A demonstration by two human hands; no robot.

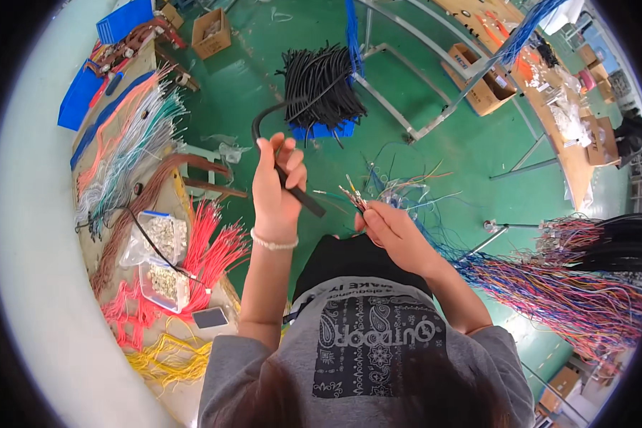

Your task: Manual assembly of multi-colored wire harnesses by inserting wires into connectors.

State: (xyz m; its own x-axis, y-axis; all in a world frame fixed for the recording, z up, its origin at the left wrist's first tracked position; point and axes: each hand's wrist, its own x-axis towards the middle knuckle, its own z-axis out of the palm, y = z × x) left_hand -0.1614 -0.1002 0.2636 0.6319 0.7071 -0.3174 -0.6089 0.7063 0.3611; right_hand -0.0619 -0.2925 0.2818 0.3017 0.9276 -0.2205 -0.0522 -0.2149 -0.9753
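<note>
A length of black flexible tubing [310,203] runs through my left hand [274,196], whose fingers curl around it. Its upper part bends over toward the pile of black tubes [321,85] on the floor ahead, and its lower end points down to the right. My right hand [399,232] is closed on a bundle of thin wires [354,196]; their tips fan out past the thumb, with a green and a yellow one among them. The tube's end and the wire tips are close together but apart. Where the bundle continues behind the right hand is hidden.
On the bench at left lie red wires [210,250], yellow wires [171,357], a clear box of small white connectors [164,282] and a phone [210,318]. A thick multicoloured wire bundle [549,292] hangs at right. Beyond stand a metal frame [424,132] and a cardboard box [478,85].
</note>
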